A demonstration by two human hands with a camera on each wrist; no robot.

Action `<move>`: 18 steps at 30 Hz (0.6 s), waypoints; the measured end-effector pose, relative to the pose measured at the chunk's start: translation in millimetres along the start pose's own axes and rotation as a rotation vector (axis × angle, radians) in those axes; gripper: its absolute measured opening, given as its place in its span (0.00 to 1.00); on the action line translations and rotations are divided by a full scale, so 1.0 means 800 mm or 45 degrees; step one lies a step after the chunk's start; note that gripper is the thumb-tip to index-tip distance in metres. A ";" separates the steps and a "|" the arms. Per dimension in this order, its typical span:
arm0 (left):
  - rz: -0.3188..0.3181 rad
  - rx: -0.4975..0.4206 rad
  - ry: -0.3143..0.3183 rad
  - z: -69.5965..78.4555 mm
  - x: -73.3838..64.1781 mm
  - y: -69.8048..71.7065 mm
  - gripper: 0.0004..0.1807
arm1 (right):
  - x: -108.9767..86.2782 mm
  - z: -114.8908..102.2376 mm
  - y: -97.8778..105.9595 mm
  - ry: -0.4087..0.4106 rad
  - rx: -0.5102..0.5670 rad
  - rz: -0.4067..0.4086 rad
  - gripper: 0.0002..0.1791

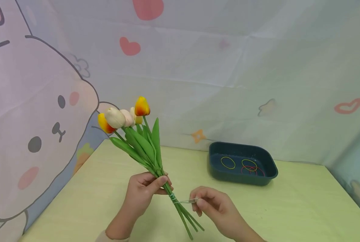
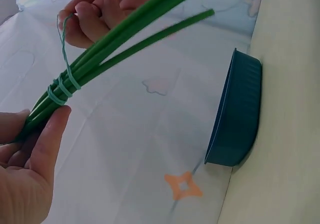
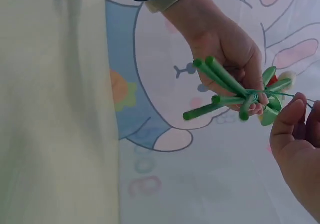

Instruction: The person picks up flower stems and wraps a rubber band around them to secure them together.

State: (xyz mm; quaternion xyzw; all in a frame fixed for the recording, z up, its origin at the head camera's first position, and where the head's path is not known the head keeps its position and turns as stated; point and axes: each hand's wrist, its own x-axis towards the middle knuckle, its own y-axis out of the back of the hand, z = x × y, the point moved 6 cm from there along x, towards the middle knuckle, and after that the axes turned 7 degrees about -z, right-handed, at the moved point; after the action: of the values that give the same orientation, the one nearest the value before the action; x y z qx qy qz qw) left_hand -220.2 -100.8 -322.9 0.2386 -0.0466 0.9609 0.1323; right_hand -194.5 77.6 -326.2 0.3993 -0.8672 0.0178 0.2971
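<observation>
My left hand (image 1: 143, 191) grips a bunch of artificial tulips (image 1: 142, 144) by the stems, just above a green rubber band (image 2: 62, 88). Orange-yellow, white and pale pink heads lean to the upper left, and the stem ends point down to the right. Several turns of the band circle the stems. A loop of it stretches out to my right hand (image 1: 214, 208), whose thumb and fingers pinch its end. In the right wrist view the cut stem ends (image 3: 210, 61) splay toward the camera, with the stretched band running to the right fingertips (image 3: 299, 100).
A dark blue plastic basin (image 1: 242, 178) stands at the back right of the yellow-green table (image 1: 304, 201). Inside it lie yellow rubber bands (image 1: 227, 163) and red ones (image 1: 260, 172). Behind the table hangs a cloth backdrop (image 1: 198, 67) printed with a rabbit and hearts.
</observation>
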 end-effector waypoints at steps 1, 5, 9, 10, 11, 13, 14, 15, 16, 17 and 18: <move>-0.036 -0.025 0.017 0.000 0.000 -0.001 0.10 | -0.001 0.000 0.000 -0.003 0.042 -0.020 0.10; -0.141 -0.126 0.044 0.000 0.001 -0.003 0.07 | -0.002 0.001 -0.003 0.009 0.347 -0.105 0.14; -0.200 -0.241 0.049 0.001 0.001 -0.006 0.09 | 0.001 -0.002 -0.006 0.059 0.575 -0.171 0.16; -0.207 -0.279 0.056 0.001 0.001 -0.006 0.09 | 0.003 -0.004 -0.006 0.069 0.595 -0.190 0.16; -0.211 -0.318 0.069 0.000 0.001 -0.006 0.10 | 0.004 -0.006 -0.006 0.085 0.579 -0.212 0.14; -0.223 -0.390 0.089 -0.001 0.001 -0.006 0.10 | 0.005 -0.010 -0.006 0.123 0.514 -0.255 0.12; -0.222 -0.424 0.108 -0.002 0.001 -0.006 0.10 | 0.005 -0.011 -0.005 0.127 0.456 -0.270 0.10; -0.223 -0.459 0.125 -0.003 0.000 -0.005 0.10 | 0.004 -0.012 -0.004 0.122 0.387 -0.279 0.09; -0.227 -0.500 0.129 -0.004 0.000 -0.005 0.11 | 0.003 -0.013 -0.003 0.114 0.319 -0.286 0.09; -0.233 -0.535 0.133 -0.004 0.000 -0.005 0.11 | 0.001 -0.014 -0.003 0.097 0.246 -0.288 0.09; -0.241 -0.571 0.131 -0.005 0.000 -0.005 0.12 | -0.001 -0.015 -0.002 0.065 0.185 -0.286 0.09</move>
State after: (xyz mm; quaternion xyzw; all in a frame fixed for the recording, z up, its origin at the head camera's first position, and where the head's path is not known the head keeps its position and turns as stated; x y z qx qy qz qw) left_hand -220.8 -96.7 -326.3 0.1574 -0.2295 0.9207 0.2736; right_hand -186.7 80.4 -317.2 0.5136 -0.8057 0.0574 0.2895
